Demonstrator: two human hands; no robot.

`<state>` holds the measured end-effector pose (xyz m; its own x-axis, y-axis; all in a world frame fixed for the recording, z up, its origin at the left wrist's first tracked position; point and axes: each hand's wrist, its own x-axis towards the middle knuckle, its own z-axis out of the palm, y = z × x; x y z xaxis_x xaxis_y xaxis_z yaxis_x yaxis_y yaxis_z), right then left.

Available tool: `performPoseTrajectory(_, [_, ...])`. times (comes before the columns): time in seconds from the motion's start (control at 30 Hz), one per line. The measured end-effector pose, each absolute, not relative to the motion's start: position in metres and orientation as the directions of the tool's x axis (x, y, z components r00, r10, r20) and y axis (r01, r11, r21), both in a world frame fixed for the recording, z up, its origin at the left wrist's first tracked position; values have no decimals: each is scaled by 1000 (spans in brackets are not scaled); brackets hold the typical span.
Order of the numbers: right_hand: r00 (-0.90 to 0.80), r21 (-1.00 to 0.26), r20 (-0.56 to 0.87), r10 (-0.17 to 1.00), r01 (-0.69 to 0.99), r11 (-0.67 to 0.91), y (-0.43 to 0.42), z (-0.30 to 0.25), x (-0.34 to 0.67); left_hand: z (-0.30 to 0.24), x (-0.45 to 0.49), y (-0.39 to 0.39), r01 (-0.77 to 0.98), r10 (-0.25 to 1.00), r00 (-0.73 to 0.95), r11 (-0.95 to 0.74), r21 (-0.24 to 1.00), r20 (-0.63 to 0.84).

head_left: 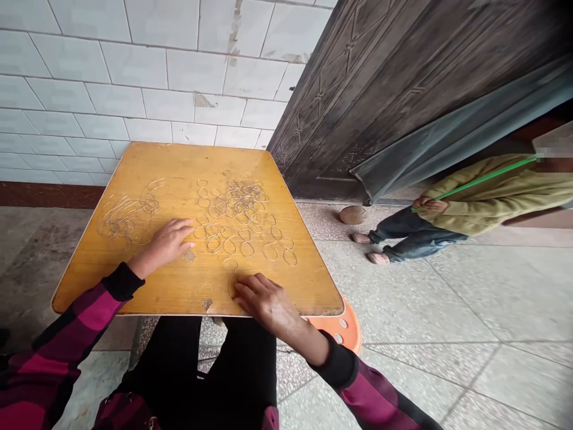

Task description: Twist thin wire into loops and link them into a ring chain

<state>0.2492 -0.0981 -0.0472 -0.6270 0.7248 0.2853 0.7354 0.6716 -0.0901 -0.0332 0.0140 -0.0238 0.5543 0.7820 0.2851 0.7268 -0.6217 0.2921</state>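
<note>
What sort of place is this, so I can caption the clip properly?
Probably a sheltered entrance outside a house, going by the white-tiled wall, the dark patterned door beside it, and the speckled stone-tiled floor.

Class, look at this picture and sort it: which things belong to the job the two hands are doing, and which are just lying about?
Part of the job: left hand; right hand; thin pale loops; yellow wooden tabletop.

Just lying about: orange stool; round brown object; white tiled wall; dark door.
</note>
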Motion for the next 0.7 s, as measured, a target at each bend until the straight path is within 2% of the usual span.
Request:
performPoseTrajectory(0.1, [-618,-83,291,731,745,662,-101,-49,249,-30,-15,9,705,724,642,-687,176,253])
performPoseTrajectory(0.2, [-611,-67,295,734,753,654,-102,-52,253,-39,-1,8,728,735,652,-676,114,186])
performPoseTrajectory(0.53, [-569,-126,312,761,769,627,-89,-57,263,-58,3,16,799,802,581,-594,91,139])
performPoseTrajectory(0.6, [-493,-113,342,800,824,555,-87,-64,270,-57,8,17,809,815,571,-579,96,104])
performPoseTrajectory(0.7, [-304,-135,325,895,922,363,-79,-78,288,-57,19,19,814,821,566,-570,109,69])
